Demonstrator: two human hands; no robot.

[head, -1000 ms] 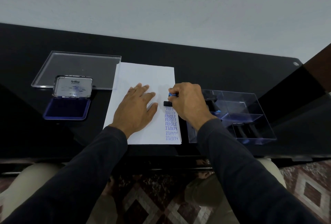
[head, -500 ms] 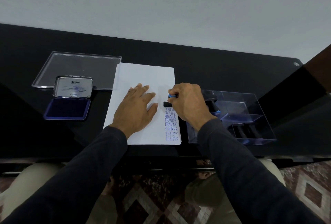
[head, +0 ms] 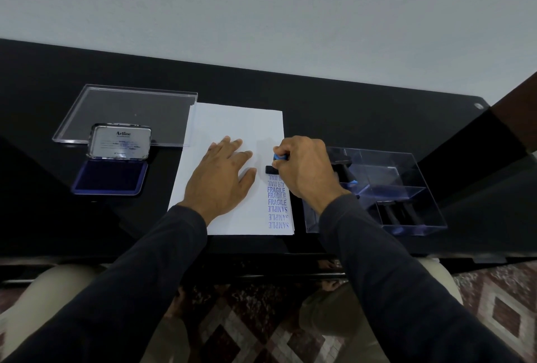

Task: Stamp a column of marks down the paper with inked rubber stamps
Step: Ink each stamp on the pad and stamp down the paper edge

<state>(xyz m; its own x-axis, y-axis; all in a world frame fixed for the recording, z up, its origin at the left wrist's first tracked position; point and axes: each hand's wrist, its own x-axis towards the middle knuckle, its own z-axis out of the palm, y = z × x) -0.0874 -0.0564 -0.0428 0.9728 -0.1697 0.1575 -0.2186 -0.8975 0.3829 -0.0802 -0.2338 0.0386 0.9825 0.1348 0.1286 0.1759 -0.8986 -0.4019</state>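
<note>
A white sheet of paper (head: 232, 127) lies on the black table (head: 363, 118). Down its right edge runs a column of blue stamped marks (head: 277, 203) reading AIR MAIL, FRAGILE and SAMPLE. My right hand (head: 305, 168) grips a rubber stamp (head: 276, 163) with a blue handle and black base, pressed onto the paper just above the top mark. My left hand (head: 222, 179) lies flat on the paper, fingers spread, left of the column. An open blue ink pad (head: 110, 178) with its Artline lid raised sits at the left.
A clear plastic lid (head: 128, 110) lies behind the ink pad. A clear compartment box (head: 406, 188) holding more stamps stands right of the paper, partly behind my right wrist. The table's front edge runs just below the paper; a patterned floor shows beneath.
</note>
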